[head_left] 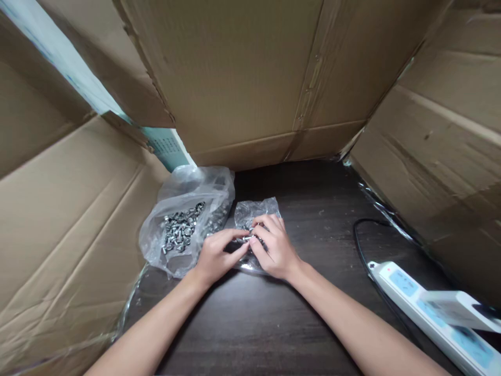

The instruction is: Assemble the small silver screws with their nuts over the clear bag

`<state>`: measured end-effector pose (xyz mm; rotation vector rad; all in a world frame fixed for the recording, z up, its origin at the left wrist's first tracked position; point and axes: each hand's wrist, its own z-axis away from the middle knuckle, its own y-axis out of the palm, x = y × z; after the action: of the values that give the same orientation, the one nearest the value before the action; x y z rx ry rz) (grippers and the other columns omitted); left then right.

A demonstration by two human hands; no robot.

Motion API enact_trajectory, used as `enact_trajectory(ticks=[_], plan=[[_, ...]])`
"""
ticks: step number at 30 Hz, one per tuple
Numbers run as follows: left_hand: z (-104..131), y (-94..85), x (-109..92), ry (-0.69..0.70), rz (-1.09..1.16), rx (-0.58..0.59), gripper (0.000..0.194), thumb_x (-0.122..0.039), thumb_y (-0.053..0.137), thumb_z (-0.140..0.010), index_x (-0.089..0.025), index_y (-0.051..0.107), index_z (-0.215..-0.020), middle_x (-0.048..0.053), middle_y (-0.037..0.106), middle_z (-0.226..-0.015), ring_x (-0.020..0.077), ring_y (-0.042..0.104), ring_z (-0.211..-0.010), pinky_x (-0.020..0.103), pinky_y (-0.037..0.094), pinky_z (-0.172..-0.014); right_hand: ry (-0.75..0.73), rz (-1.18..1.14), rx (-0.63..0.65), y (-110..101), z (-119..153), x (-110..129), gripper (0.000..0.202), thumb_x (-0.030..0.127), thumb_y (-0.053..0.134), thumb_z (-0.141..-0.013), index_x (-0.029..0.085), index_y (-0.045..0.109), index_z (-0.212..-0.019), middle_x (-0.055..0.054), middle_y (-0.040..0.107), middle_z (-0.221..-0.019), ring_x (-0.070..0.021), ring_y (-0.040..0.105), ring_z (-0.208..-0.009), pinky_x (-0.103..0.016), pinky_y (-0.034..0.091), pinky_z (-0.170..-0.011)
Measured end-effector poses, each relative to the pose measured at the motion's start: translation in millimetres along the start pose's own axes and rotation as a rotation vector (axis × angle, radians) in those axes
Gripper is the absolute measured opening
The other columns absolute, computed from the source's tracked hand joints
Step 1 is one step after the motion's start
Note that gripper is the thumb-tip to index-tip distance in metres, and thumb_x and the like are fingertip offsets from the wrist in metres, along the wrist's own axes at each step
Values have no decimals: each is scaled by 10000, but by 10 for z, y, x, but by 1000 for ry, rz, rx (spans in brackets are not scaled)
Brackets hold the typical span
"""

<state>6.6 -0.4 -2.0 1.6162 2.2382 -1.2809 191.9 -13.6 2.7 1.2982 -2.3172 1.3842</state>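
Observation:
Near the middle of the dark table, my left hand [219,254] and my right hand [276,246] meet fingertip to fingertip. Between them is a small silvery metal piece [246,238], pinched by the fingers of both hands; its exact shape is too small to tell. Under and behind the fingers lies a small clear plastic bag [256,207], partly hidden by my right hand. Just left of my left hand, a larger translucent bag [154,237] lies open, with many short metal screws [182,230] inside.
Cardboard walls [242,78] enclose the dark table [242,334] at the back and both sides. On the right lie a white power strip [430,318] with a plug or adapter in it and a black cable [355,235].

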Motion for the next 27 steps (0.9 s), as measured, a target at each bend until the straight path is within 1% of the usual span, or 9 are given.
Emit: enact_trajectory(ticks=[4,8,12,15,17,19,24,27], plan=[[9,8,5,-12,5,16,126,-216,692,-896,-169,706,-1011,43,775,-890,146,730,-737,241,603,-719,-1,13,9,8,5,-13,257,230,455,-969,186,629,-785,-95,657,-1008,-236,541,-935,-418,394,-846],[14,16,8,-10,1,19,118,-194,699,-884,-159,703,-997,34,767,-862,133,714,-714,227,592,-702,0,33,12,9,8,-21,302,248,451,-994,185,628,-757,-86,667,-987,-231,542,-920,-414,384,-831],[11,25,14,-18,-13,14,124,-198,709,-875,-157,709,-992,26,762,-842,124,701,-691,218,583,-682,15,34,31,-19,15,-9,218,273,480,-968,187,635,-841,-91,656,-1028,-243,542,-950,-421,385,-843],[9,35,17,-24,-14,12,147,-204,727,-868,-159,718,-1008,17,763,-842,112,699,-685,201,578,-685,22,29,43,-36,25,-2,147,249,491,-932,190,623,-904,-92,646,-1061,-251,539,-972,-423,387,-849],[10,40,16,-31,-7,14,156,-214,734,-866,-158,722,-1011,17,767,-848,108,703,-684,190,578,-678,19,33,40,-32,34,-8,136,232,492,-921,187,620,-903,-96,640,-1071,-253,533,-982,-425,388,-859],[13,41,11,-32,-10,21,150,-217,735,-864,-157,723,-1001,18,772,-855,110,710,-690,188,582,-683,17,45,43,-15,42,-24,161,229,479,-934,184,622,-875,-99,637,-1080,-254,527,-994,-426,386,-867],[16,17,-12,-24,-10,55,125,-204,728,-868,-150,720,-981,18,776,-857,111,719,-710,186,590,-711,28,65,98,20,37,-62,340,270,400,-1018,192,624,-774,-78,656,-1031,-245,525,-993,-426,367,-872],[14,2,-28,-11,-25,71,104,-198,726,-870,-148,715,-960,24,778,-868,116,724,-718,188,591,-712,56,43,115,-8,18,-52,336,296,397,-1024,197,621,-793,-68,656,-1022,-243,527,-987,-431,358,-876]])
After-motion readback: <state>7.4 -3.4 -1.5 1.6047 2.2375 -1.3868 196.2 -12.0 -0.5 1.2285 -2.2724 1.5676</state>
